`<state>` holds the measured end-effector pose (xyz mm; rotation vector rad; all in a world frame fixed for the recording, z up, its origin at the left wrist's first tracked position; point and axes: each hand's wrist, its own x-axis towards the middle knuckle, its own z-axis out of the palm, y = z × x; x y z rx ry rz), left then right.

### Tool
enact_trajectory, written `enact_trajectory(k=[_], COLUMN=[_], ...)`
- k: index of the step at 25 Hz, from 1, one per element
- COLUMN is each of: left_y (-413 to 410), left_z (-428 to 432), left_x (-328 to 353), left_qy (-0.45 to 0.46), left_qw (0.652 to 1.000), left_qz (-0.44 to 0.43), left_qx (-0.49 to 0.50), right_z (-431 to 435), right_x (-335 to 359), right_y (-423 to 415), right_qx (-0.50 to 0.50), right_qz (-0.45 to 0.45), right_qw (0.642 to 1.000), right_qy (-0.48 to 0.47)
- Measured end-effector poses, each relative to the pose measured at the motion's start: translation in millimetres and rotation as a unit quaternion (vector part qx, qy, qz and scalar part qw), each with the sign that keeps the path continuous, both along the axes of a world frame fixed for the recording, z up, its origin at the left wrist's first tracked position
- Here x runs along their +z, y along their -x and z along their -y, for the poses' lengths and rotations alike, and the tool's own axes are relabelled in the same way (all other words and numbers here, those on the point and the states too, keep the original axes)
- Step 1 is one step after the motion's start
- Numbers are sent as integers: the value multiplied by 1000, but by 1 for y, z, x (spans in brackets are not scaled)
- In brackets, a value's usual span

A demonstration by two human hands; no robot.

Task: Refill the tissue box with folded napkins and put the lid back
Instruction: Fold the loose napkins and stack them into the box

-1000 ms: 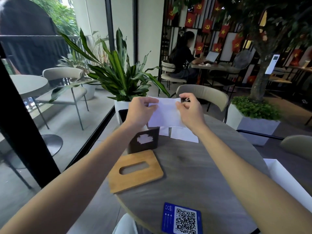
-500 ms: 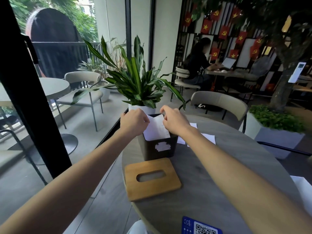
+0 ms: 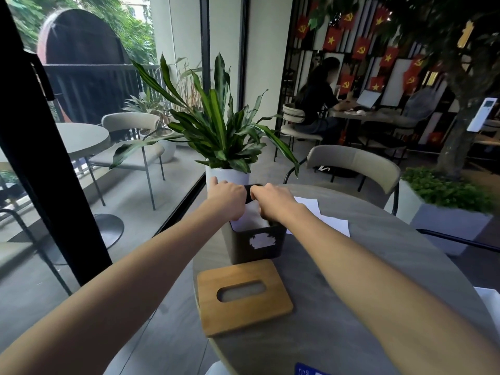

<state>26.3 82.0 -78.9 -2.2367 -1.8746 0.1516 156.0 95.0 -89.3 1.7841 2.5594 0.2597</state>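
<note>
Both my left hand [image 3: 230,197] and right hand [image 3: 273,200] are closed on a folded napkin [image 3: 250,217], pushing it into the open tissue box [image 3: 254,240] on the desk [image 3: 351,307]. Next, probably grab more napkins [image 3: 322,215] behind the box; wooden lid [image 3: 243,295] waits in front.

Both forearms are bare from the lower frame edges up to the wrists, with no sleeve, watch, bracelet or ring showing. The left hand [image 3: 227,196] and right hand [image 3: 273,200] are ungloved, and short plain fingernails show.
</note>
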Motion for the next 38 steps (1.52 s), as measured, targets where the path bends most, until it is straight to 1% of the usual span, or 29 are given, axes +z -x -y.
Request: enact_trajectory(k=[4, 7, 10, 12, 14, 18, 21, 24, 26, 27, 29, 30, 32, 35, 37, 38], left_y=[-5, -6, -4, -5, -5, -13, -19, -22, -20, -17, -11, -10, -11, -27, -50, -64], left_z=[-5, -7, -5, -4, -2, 4, 5, 3, 4, 2, -6, -10, -16, -13, -5, 0], left_x=[-3, -3, 0, -1, -1, 6, 9, 7, 7, 6, 7, 9, 20, 40, 45, 43], left_qy=[59, 85, 70, 54, 66, 163, 211, 216, 208, 199, 169, 135, 58, -14, -37, -48], left_qw=[998, 996, 997, 998, 996, 979, 964, 958, 965, 972, 984, 989, 992, 980, 963, 955], left_qz=[-5, 0, -4, -28, -50, -119, -163, -190, -160, -121, -38, -5, 33, 113, 191, 219], left_qx=[1, 2, -9, -15, -24, 0, 3, -11, -23, -29, -46, -62, -105, -164, -187, -195], right_z=[1, 0, 0, 1, 1, 3, 1, 0, -1, -1, 1, 2, 4, 12, 21, 29], right_x=[0, -1, -2, -1, -1, 8, 9, 4, 1, 1, 7, 12, 23, 38, 40, 39], right_y=[3, 1, -1, -2, -2, -1, 0, -1, -4, -6, -12, -16, -23, -42, -64, -77], right_qx=[13, 16, 16, 15, 17, 18, 30, 41, 57, 60, 57, 58, 65, 67, 58, 37], right_qz=[18, -2, -67, -76, -31, 75, 134, 147, 105, 55, -78, -132, -205, -273, -284, -286], right_qw=[1000, 1000, 998, 997, 998, 991, 984, 983, 988, 991, 985, 980, 973, 960, 957, 957], right_qy=[-9, -1, -3, 8, 48, 112, 116, 99, 100, 110, 142, 136, 84, -2, -32, -33])
